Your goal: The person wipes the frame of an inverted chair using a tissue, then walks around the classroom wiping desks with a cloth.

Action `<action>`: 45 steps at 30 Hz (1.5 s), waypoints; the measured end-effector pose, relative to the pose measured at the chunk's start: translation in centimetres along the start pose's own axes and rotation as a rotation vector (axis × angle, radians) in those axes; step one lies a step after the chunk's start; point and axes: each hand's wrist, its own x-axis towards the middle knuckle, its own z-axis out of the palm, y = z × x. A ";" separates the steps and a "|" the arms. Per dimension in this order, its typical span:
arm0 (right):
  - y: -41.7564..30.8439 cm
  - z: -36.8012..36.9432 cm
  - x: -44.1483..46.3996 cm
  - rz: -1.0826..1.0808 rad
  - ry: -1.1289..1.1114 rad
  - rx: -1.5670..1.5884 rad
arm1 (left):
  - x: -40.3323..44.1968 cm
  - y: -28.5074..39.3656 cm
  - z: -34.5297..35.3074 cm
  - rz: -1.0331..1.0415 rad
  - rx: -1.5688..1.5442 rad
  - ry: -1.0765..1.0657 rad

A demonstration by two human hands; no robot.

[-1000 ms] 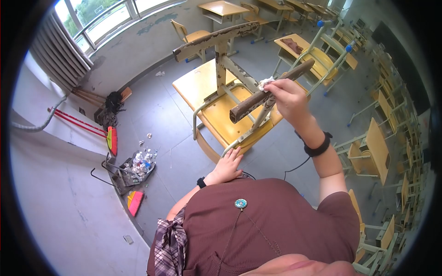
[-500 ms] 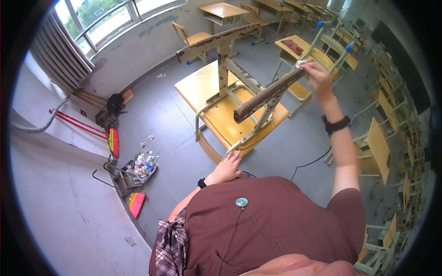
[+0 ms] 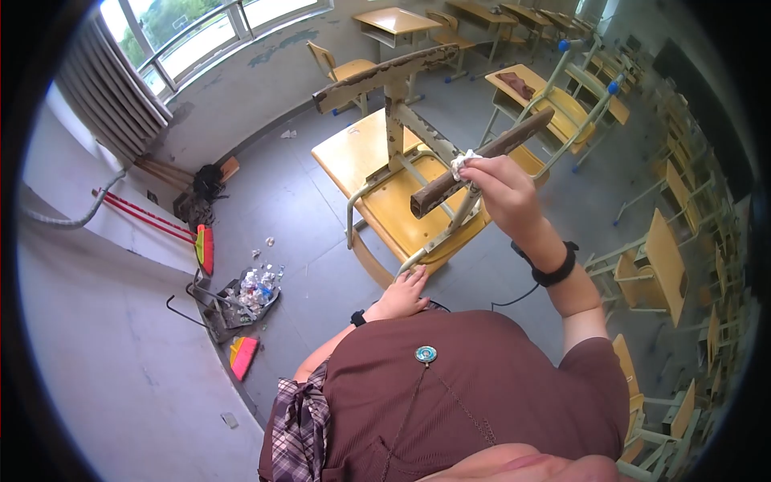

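Note:
A yellow chair (image 3: 397, 210) lies upside down on a wooden desk (image 3: 341, 153), its worn metal legs pointing up. My right hand (image 3: 510, 197) pinches a crumpled white tissue (image 3: 463, 165) against the brown foot bar (image 3: 518, 138) of the chair, near the end closer to me. Low at the chair's near side, my left hand (image 3: 401, 297) rests with its fingers stretched out on the frame tube (image 3: 411, 263). The other foot bar (image 3: 385, 74), with chipped paint, stands untouched on the far side.
On the left floor lies a dustpan (image 3: 249, 297) heaped with crumpled litter, beside brooms (image 3: 243, 357) along the wall. A black cable (image 3: 514, 302) runs over the floor to my right. More desks and chairs (image 3: 654, 265) crowd the right and back.
My right hand has slid the tissue along the foot bar, from its far end toward me and to the left. The left hand stays at the chair frame.

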 end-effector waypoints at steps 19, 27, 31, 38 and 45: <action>10.1 -3.0 -1.5 -0.067 -0.013 -0.213 | 0.4 -0.4 1.4 -0.024 -0.043 0.028; 15.9 -4.3 -2.9 0.046 0.004 -0.290 | 0.2 0.3 -0.1 -0.111 -0.074 -0.037; 18.0 -4.9 -4.3 0.193 0.105 -0.375 | 0.2 0.7 -0.4 -0.171 -0.058 -0.062; 16.0 -2.1 -11.6 1.264 0.703 1.005 | 0.4 0.4 0.0 -0.114 -0.066 -0.031; 6.5 -1.2 -13.8 1.320 0.612 1.749 | 0.9 0.8 0.1 -0.005 -0.141 0.015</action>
